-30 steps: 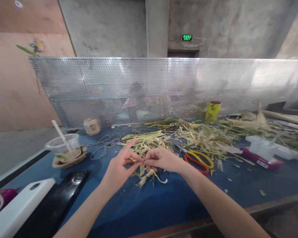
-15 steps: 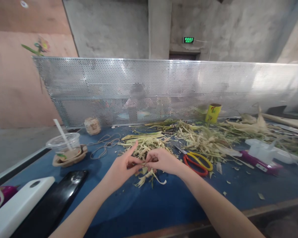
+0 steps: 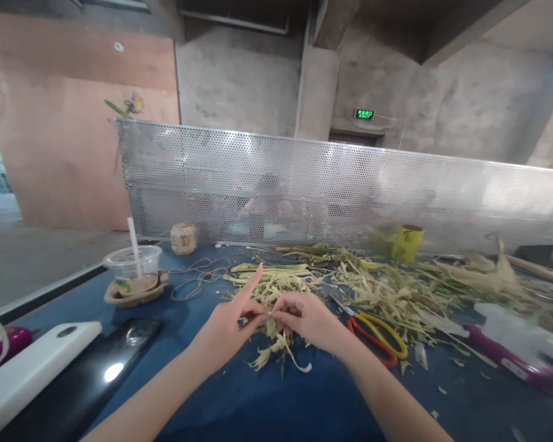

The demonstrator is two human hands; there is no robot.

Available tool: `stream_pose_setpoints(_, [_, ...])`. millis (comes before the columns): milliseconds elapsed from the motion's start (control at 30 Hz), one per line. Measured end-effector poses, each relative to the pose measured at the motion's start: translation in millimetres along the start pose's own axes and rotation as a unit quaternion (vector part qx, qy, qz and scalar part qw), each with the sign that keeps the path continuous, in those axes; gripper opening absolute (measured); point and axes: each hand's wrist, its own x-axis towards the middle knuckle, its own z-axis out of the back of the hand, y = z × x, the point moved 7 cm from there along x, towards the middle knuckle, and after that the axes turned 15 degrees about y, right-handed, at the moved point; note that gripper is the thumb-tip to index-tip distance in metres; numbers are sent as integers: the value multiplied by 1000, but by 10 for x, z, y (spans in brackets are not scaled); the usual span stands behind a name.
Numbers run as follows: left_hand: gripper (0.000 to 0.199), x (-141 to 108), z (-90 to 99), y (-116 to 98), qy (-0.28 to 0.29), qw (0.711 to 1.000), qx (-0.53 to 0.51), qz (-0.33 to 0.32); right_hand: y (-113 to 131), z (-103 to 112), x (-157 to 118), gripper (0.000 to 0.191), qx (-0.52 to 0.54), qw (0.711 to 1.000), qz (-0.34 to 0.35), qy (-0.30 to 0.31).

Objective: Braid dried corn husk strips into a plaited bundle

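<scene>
With left hand (image 3: 221, 331) and right hand (image 3: 306, 319) pinched nearly closed on small plant piece (image 3: 271, 314), pull only gently and evenly.

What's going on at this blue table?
Someone is working with bare hands on pale dried plant strips. The left hand and right hand meet at the fingertips, pinching something small whose details are hard to make out. Scissors with red and yellow handles lie to the right, beside a heap of dry leaves. On the left are a loose cord and a plastic cup with a straw.
</scene>
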Motion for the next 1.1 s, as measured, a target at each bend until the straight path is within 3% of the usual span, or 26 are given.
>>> stream_pose_setpoints(233, [68,-25,69,-41,-79,997,-1,-21,-2,6,43,28,-33,999,-3,5])
stream_pose_setpoints(467, [79,-5,28,33,-72,995,-70,3,8,14,19,28,-85,996,14,-15])
stream_pose_setpoints(767, [75,60,-8,96,7,999,14,32,-35,32,23,16,-76,997,3,-8])
stream_pose_setpoints(1100, [81,40,10,92,-52,998,-37,-5,-32,36,14,16,-131,990,-7,-48])
